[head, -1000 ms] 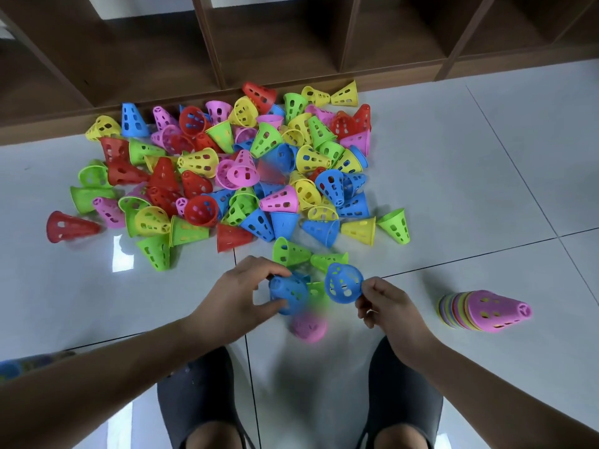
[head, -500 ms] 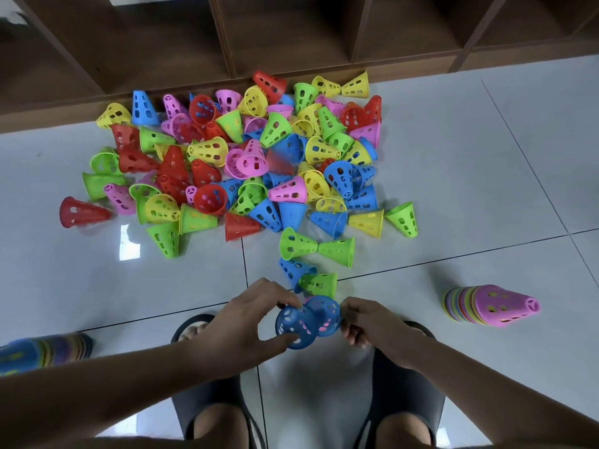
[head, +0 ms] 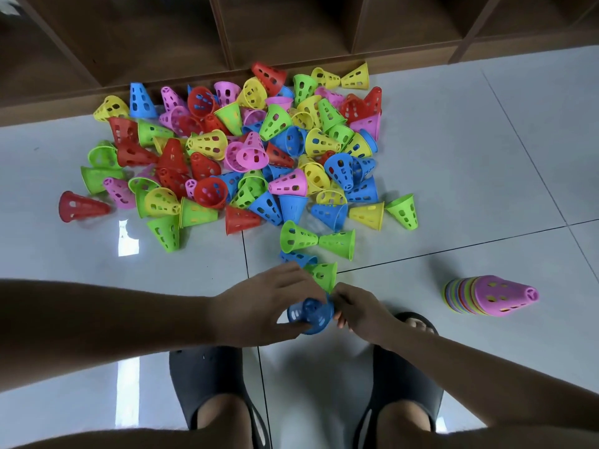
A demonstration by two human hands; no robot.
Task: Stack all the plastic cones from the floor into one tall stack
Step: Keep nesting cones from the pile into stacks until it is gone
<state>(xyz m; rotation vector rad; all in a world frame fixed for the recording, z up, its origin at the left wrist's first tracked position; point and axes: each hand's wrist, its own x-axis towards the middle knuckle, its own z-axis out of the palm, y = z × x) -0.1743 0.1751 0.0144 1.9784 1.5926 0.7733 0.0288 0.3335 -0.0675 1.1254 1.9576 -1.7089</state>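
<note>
Two blue perforated cones (head: 310, 314) sit pushed into one another between my hands, just above my feet. My left hand (head: 262, 306) grips them from the left, thumb under and fingers over. My right hand (head: 359, 314) pinches their right side. A loose green cone (head: 322, 274) and a blue cone (head: 296, 257) lie on the floor right behind my fingers. Farther back spreads the big heap of cones (head: 246, 153) in red, yellow, green, blue and pink. A stack of cones (head: 489, 296) topped by a pink one lies on its side at the right.
A dark wooden shelf unit (head: 291, 30) runs along the back, its base touching the heap. My two feet in dark slippers (head: 207, 380) stand on the pale tiled floor (head: 486, 157) below my hands. Bare tiles stretch to the right of the heap.
The two blue cones, held apart a second ago, have been brought together and nested. Both hands drew closer to each other and nearer my feet. The view tilted down slightly.
</note>
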